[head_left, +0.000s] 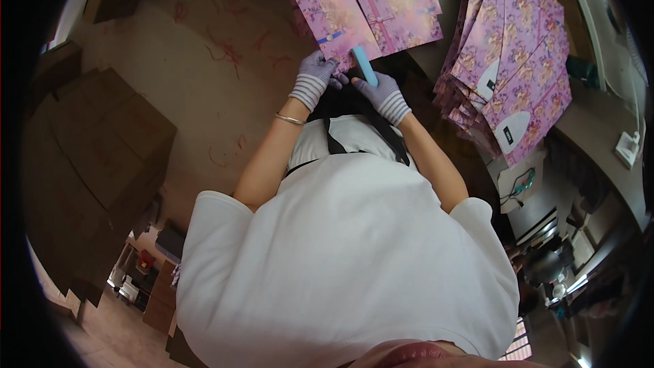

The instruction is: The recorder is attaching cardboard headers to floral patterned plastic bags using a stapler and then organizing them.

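Note:
My left hand [318,73], in a pale purple knit glove with white-striped cuff, is closed at the lower corner of a pink floral printed panel [320,7]. The panel looks like flat, stiff paper, with a small blue strap-like mark near its lower edge. My right hand [383,93], gloved alike, grips a light-blue bar-shaped tool [364,65] standing up from the fingers beside that corner. Right of the first panel lies another floral panel [395,3] with a darker pink ribbon pattern. What the lower fingers of both hands do is partly hidden.
A thick, fanned stack of similar floral pieces [518,61] lies on the grey table [599,140] at the right, some with white rounded patches. A white power strip [627,148] sits near the table's edge. Brown cartons [109,143] stand at the left; red strands [228,54] litter the floor.

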`<state>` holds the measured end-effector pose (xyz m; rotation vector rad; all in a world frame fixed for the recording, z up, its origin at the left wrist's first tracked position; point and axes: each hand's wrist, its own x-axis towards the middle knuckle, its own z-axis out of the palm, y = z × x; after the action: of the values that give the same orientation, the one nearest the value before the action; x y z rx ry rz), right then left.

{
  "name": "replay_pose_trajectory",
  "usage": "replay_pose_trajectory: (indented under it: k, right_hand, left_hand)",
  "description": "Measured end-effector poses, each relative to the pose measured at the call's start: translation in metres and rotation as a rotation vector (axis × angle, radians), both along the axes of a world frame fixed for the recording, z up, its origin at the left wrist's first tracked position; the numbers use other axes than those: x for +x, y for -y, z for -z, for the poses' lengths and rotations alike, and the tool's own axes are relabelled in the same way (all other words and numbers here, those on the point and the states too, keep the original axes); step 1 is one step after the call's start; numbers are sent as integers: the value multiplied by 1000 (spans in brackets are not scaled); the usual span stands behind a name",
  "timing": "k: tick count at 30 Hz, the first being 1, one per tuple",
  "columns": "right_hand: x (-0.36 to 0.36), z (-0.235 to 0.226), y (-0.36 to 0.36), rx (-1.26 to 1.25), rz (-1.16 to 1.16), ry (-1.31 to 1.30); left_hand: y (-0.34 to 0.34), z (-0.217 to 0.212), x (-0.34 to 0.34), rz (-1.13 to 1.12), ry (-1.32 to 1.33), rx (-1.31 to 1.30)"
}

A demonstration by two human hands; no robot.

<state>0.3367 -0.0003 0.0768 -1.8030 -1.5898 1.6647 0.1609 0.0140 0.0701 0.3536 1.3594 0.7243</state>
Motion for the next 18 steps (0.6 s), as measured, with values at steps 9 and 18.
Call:
replay_pose_trajectory:
  k: [9,18]
  right_hand:
    - [33,3,-5,-204,398,-447]
    - [23,1,0,-241,320,-422]
  left_hand:
    - [3,-9,-46,72,-21,98]
    - [-4,-12,-17,3,-47,747]
